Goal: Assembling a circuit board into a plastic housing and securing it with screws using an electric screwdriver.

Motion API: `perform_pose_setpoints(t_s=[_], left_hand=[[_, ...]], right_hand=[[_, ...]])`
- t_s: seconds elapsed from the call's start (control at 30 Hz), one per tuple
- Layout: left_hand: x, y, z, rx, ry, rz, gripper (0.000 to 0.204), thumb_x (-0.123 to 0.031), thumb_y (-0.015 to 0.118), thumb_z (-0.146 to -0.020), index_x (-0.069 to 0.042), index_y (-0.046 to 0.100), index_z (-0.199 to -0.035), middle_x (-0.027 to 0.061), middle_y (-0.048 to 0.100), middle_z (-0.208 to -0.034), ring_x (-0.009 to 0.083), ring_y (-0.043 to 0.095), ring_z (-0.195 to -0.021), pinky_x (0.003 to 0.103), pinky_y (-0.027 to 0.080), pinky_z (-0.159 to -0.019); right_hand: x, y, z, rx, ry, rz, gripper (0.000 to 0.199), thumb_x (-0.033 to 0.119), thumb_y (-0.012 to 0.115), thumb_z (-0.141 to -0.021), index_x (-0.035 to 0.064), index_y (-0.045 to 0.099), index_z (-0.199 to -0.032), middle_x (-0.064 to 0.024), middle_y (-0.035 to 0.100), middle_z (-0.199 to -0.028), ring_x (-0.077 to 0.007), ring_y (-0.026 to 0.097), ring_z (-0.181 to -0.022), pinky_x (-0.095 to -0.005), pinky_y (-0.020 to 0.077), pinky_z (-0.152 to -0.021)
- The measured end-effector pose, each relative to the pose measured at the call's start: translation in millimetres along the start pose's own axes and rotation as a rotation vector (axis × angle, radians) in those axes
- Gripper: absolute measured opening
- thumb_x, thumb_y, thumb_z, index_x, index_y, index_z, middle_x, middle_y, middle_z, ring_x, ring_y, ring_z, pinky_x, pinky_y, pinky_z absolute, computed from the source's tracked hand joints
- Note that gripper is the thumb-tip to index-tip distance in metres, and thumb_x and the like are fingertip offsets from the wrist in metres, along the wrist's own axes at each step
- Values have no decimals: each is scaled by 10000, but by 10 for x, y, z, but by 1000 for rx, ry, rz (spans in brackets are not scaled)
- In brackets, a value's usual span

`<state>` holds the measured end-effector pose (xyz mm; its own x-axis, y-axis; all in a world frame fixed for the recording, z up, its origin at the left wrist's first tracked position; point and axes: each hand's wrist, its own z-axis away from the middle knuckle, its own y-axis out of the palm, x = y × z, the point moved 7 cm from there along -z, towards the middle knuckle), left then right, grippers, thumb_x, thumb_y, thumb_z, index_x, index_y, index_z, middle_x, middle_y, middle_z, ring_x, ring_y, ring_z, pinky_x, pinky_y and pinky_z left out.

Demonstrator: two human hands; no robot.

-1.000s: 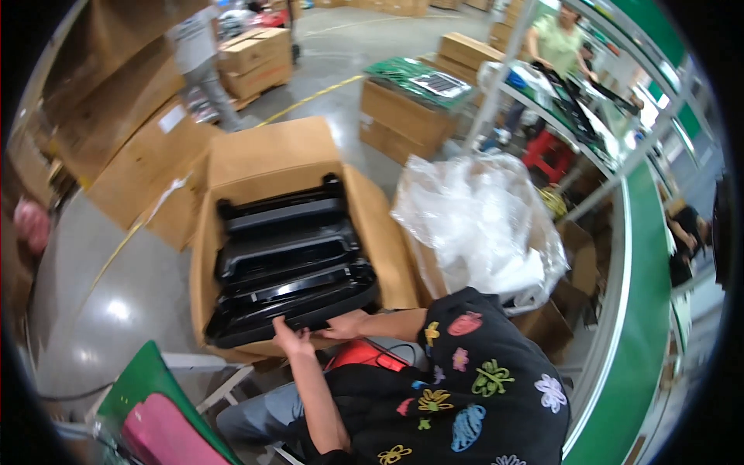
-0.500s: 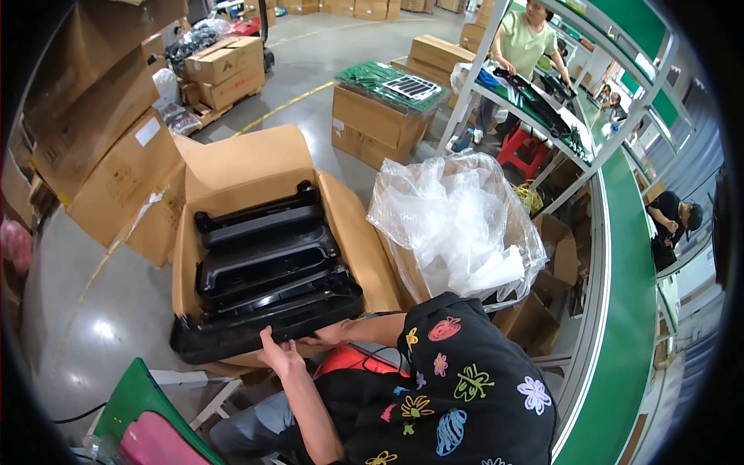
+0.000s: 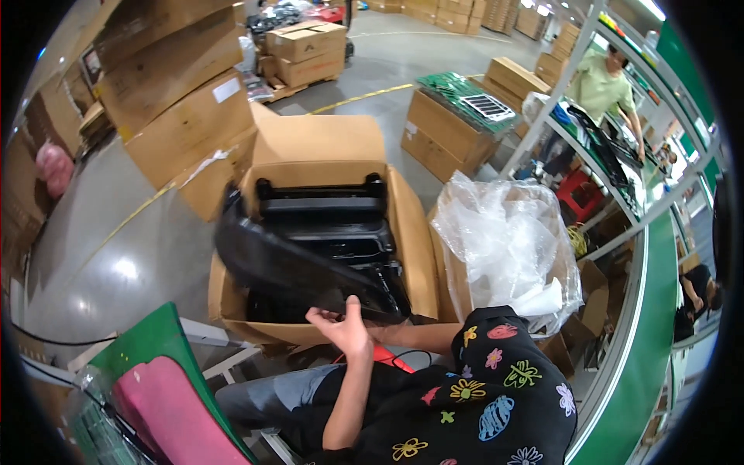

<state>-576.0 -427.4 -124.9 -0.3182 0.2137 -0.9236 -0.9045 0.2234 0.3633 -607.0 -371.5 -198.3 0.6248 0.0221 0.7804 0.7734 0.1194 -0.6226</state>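
Head view: left hand [image 3: 341, 329] fingers clamped on black plastic panel [image 3: 294, 267] above cardboard box [image 3: 415, 240].

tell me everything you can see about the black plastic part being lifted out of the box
The black plastic part is a long, glossy, slightly curved moulded panel, blurred in this frame. It lies tilted across the open cardboard box, its upper end over the box's left edge and its lower end by the front wall. A hand touches its lower edge near that end. Beneath it, more black moulded parts sit stacked in the box. Finer surface detail cannot be made out.
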Motion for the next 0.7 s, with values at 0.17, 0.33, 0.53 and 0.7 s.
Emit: perform_pose_setpoints(t_s=[0.17,0.33,0.53,0.7], left_hand=[[-706,-46,-231,111,267,19,306,-109,593,-893,0,484,-1157,64,559,-1075,146,516,-987,300,413,-897],[-1206,8,-527,84,213,250,210,-78,522,-919,2,530,-1113,35,591,-991,109,525,-899,251,415,-836],[-1514,-162,-426,146,443,222,465,-230,526,-903,46,515,-1278,95,588,-1206,184,552,-1073,308,397,-977],[-1469,-618,-214,108,421,169,571,-327,556,-909,25,455,-1347,106,545,-1288,224,518,-1180,361,407,-1013]], right_hand=[[913,110,54,343,56,-197,361,244,540,-947,6,595,-1212,-238,597,-1236,-370,548,-1168,-466,406,-1024],[1905,-1316,236,-69,-271,-175,173,129,600,-924,37,639,-1065,-128,696,-969,-282,680,-878,-375,536,-784],[1726,-2532,258,-836,-86,67,821,176,814,-744,12,355,-1404,-149,485,-1321,-260,501,-1159,-378,425,-959],[1547,-2053,-363,-405,33,-371,294,258,632,-963,-16,642,-1068,-19,667,-817,-64,585,-771,-273,511,-718]])
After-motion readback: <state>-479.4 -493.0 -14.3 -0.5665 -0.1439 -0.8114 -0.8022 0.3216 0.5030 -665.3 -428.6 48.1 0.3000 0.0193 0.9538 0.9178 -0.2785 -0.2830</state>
